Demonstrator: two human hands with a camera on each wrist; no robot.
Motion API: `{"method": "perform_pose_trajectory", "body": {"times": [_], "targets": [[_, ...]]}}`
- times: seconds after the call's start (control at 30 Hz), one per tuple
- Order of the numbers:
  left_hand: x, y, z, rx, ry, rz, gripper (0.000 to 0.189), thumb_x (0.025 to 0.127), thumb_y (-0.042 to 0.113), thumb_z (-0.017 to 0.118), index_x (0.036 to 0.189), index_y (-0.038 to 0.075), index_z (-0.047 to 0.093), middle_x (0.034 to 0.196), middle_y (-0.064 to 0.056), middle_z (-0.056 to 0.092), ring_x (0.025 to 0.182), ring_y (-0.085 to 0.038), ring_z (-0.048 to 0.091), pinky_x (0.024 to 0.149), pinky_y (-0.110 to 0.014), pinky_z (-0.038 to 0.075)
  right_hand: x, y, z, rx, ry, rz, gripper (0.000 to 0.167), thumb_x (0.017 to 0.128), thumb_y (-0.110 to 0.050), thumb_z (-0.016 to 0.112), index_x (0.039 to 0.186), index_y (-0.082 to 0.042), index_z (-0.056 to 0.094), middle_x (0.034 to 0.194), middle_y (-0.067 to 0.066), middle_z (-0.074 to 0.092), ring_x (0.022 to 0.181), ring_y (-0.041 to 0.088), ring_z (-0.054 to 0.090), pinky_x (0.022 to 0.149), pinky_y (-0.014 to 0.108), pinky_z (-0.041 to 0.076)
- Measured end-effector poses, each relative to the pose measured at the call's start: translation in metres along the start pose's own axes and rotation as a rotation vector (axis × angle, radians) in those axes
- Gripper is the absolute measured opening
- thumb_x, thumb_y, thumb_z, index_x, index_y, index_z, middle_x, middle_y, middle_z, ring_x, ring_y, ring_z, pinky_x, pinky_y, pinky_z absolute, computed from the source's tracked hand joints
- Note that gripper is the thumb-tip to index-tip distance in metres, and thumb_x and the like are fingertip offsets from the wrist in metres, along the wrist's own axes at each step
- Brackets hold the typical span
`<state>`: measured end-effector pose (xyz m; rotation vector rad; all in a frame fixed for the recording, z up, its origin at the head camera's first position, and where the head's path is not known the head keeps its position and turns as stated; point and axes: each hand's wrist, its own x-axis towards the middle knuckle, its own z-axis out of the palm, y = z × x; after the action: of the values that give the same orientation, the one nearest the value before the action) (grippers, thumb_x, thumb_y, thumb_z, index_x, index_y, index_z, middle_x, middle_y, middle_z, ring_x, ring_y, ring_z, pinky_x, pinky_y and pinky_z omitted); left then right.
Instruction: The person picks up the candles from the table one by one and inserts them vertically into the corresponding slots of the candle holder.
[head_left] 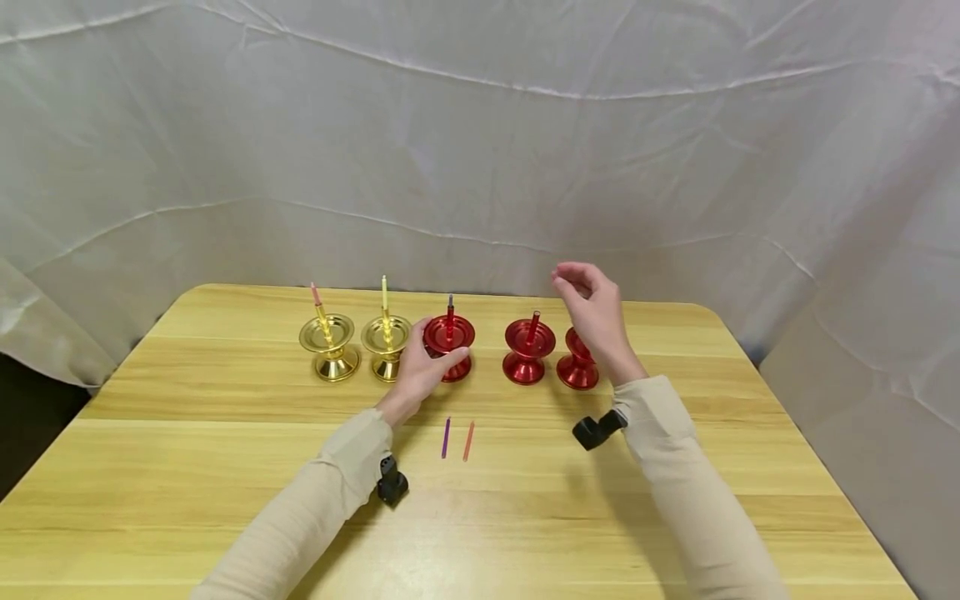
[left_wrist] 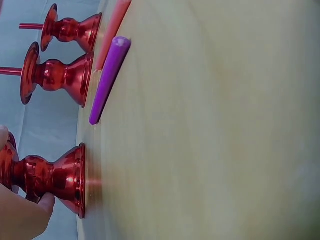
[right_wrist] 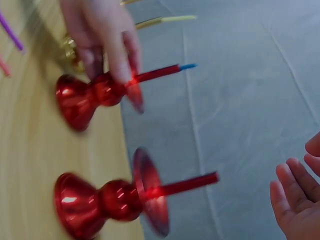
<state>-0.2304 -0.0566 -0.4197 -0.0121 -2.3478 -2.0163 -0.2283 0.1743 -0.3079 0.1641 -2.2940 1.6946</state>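
My left hand grips a red candle holder by its middle, under the dish. In the right wrist view, a thin blue candle stands in that holder's tube. Raised over the far-right red candle holder, my right hand has its fingers loosely bent, and nothing shows between them. A second red candle holder with a bare tube stands between the hands. On the table in front lie a purple candle and an orange-pink candle.
At the left stand two gold candle holders, one with a pink candle, the other with a yellow candle. A pale cloth hangs behind the wooden table.
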Motion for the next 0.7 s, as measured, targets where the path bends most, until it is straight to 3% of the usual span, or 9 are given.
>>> {"method": "perform_pose_trajectory", "body": {"times": [0.17,0.47,0.57,0.7], "targets": [[-0.001,0.001,0.000,-0.003,0.000,0.005,0.079,0.084,0.015,0.076,0.146,0.002,0.030,0.143,-0.018,0.042,0.130,-0.032,0.042,0.108,-0.042,0.035,-0.009,0.022,-0.006,-0.028,-0.050,0.019,0.035,0.095,-0.008,0.060,0.127,0.005,0.054,0.125,0.018,0.059,0.115,0.025,0.056,0.099,0.032,0.045],[-0.001,0.001,-0.003,-0.003,0.000,0.009,0.078,0.084,0.015,0.076,0.146,0.002,0.030,0.142,-0.018,0.042,0.129,-0.032,0.042,0.108,-0.042,0.036,-0.026,0.050,0.007,-0.146,-0.164,0.096,0.062,0.088,-0.025,0.072,0.138,0.000,0.046,0.141,0.017,0.047,0.131,0.031,0.042,0.110,0.039,0.033],[-0.001,0.000,-0.003,0.004,0.002,0.002,0.078,0.084,0.015,0.076,0.146,0.002,0.030,0.142,-0.018,0.042,0.130,-0.032,0.042,0.108,-0.042,0.035,-0.030,0.056,0.015,-0.225,-0.173,0.121,0.068,0.086,-0.026,0.075,0.142,-0.002,0.045,0.145,0.016,0.045,0.134,0.031,0.039,0.111,0.040,0.031],[-0.001,0.000,-0.003,0.010,0.003,-0.003,0.079,0.084,0.016,0.076,0.146,0.002,0.029,0.143,-0.018,0.042,0.130,-0.032,0.042,0.108,-0.042,0.035,-0.034,0.060,0.024,-0.309,-0.130,0.091,0.068,0.084,-0.027,0.076,0.141,-0.006,0.047,0.143,0.015,0.046,0.134,0.030,0.039,0.111,0.042,0.031]]}}
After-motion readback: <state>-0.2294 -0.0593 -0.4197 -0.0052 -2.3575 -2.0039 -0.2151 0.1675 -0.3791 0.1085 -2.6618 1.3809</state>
